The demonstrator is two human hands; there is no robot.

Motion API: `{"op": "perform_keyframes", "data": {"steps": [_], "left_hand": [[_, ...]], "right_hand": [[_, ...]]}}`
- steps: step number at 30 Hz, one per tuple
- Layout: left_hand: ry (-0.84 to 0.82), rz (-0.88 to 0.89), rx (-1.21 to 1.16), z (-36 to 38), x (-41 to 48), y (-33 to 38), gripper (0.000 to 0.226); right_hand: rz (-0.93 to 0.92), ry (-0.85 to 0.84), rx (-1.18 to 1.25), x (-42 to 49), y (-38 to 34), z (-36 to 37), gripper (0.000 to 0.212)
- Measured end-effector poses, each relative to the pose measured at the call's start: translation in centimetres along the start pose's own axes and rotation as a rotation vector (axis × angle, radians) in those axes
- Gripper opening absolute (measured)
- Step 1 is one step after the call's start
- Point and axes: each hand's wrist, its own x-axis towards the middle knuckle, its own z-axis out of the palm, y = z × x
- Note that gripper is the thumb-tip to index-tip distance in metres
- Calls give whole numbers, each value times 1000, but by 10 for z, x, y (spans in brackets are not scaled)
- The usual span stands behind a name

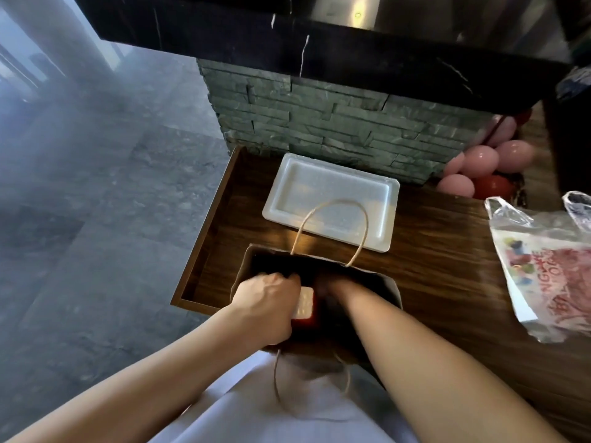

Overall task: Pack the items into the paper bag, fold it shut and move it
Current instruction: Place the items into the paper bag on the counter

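A brown paper bag (388, 290) with twine handles stands open at the near edge of the wooden counter (441, 260). Both my hands reach into its mouth. My left hand (267, 302) is closed around a red box with a white label (304, 306), held just inside the bag's left side. My right hand (329, 287) is deeper in the dark interior, and its fingers are hidden. One handle (332, 206) arches up over the far rim.
A white foam tray (329, 199) lies just beyond the bag. A clear plastic bag with red print (550, 266) rests on the right. Pink and red balls (483, 167) sit at the back right. A stone-clad wall and a black ledge overhang the counter.
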Motion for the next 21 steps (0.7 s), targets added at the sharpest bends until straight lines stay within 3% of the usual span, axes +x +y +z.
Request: {"op": "perform_keyframes", "data": {"steps": [7, 10, 13, 15, 21], "left_hand": [[-55, 34, -32, 1, 3, 8, 57], [-46, 94, -41, -2, 3, 9, 54], [10, 200, -8, -7, 4, 5, 53], [29, 231, -1, -12, 5, 3, 51], [92, 233, 55, -19, 1, 1, 50]], "right_hand": [[-20, 119, 70, -15, 13, -4, 53], [10, 148, 347, -16, 28, -4, 32], [116, 186, 783, -19, 40, -8, 34], [186, 171, 1039, -22, 44, -10, 24], [261, 65, 1301, -20, 46, -15, 23]]}}
